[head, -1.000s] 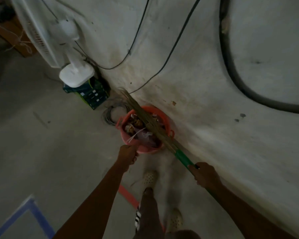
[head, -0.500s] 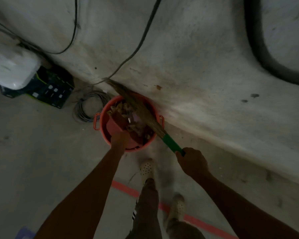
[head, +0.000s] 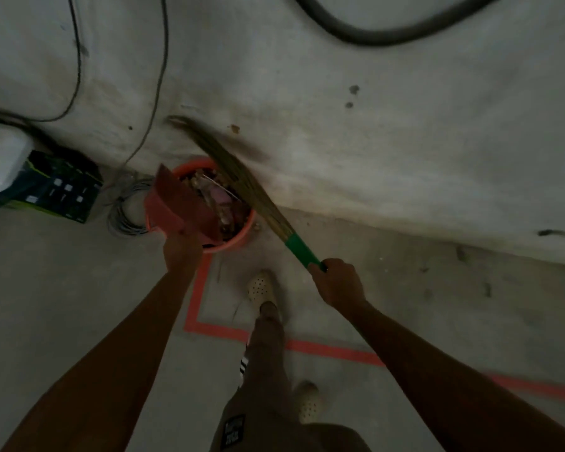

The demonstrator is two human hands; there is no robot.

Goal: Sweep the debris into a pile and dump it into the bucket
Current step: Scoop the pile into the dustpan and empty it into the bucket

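Currently dump step judged nearly done. Bucket (head: 238, 239) at wall (head: 372, 141) base, debris (head: 216, 194) heaped inside. Left hand (head: 181, 248) fingers clamped on dustpan (head: 180, 203), tilted over bucket's left rim. Right hand (head: 336, 282) fingers clamped on broom (head: 242, 177) handle, bristles crossing bucket's right rim. Remaining: withdraw 2 tools.

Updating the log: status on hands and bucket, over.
Left hand holds red dustpan tipped over bucket. Right hand grips broom. Debris in bucket. Cable coil beside it.

Concrete floor (head: 62, 288) bears bucket (head: 238, 240), cable coil (head: 121, 216), box (head: 62, 190)
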